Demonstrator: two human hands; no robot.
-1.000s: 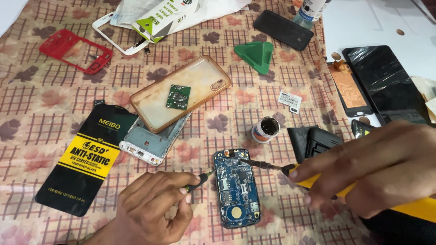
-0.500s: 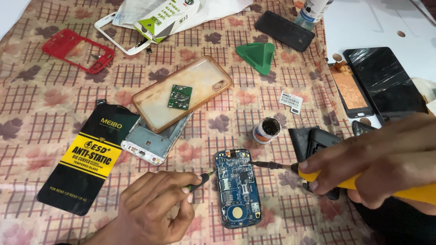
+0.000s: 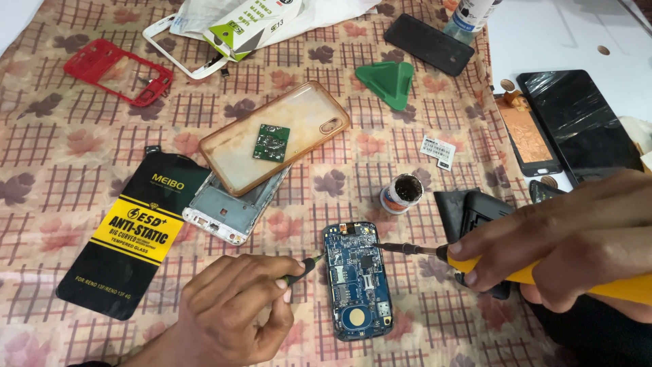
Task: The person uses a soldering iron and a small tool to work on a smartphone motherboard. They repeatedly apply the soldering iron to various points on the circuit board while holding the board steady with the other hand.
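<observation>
the blue circuit board (image 3: 358,280) lies flat on the bench (image 3: 68,156), low in the middle, between both hands. the left hand (image 3: 234,312) has its grip closed around a thin dark tool (image 3: 303,269) whose tip meets the board's left edge. the right hand (image 3: 570,241) has its grip closed on a yellow-handled soldering iron (image 3: 536,273), its tip on the board's upper right, near a small open pot (image 3: 401,194).

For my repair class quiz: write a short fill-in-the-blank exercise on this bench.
1. The right hand grips a tool with a ____ handle.
2. Its tip touches the ____ circuit board.
3. The small green board lies inside the clear ____.
4. The left hand holds a thin tool at the board's ____ edge.

Missing words: yellow; blue; phone case; left
</observation>
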